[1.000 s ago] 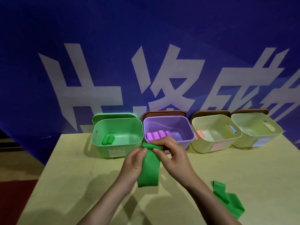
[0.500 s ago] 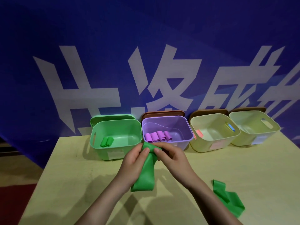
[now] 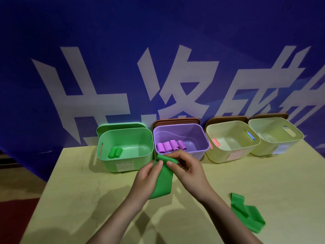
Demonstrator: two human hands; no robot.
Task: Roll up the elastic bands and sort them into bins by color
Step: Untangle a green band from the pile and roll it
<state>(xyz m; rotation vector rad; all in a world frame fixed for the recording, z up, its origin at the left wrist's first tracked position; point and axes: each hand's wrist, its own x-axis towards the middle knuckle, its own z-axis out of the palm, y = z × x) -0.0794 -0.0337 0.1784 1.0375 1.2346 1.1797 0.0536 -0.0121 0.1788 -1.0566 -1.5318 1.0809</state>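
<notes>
A blue banner with large white characters filled the far side of the scene. In front of it the pale desk carried a row of four bins along its far edge. At the left stood the green bin with two rolled green bands lying in its left part. Next came the purple bin holding a line of rolled purple bands. The two cream bins stood to the right, one showing a pink tab and the other a blue one at the handle slots.

Near the right edge of the desk a loose green band lay crumpled, not yet rolled, well apart from the hands.

At the middle, just in front of the green and purple bins, both hands worked a green elastic band. The left hand had its fingers curled round the left side of the band, thumb pressing near the top. The right hand pinched the rolled top end between thumb and fingertips. The roll was only begun; most of the strip hung flat down toward the desk.

The likely trouble was the springy roll slipping from the pinch and unwinding, since so few turns were made. A skewed start could also make the roll cone sideways. Held so near the purple bin, the finished roll might be dropped there by mistake.
</notes>
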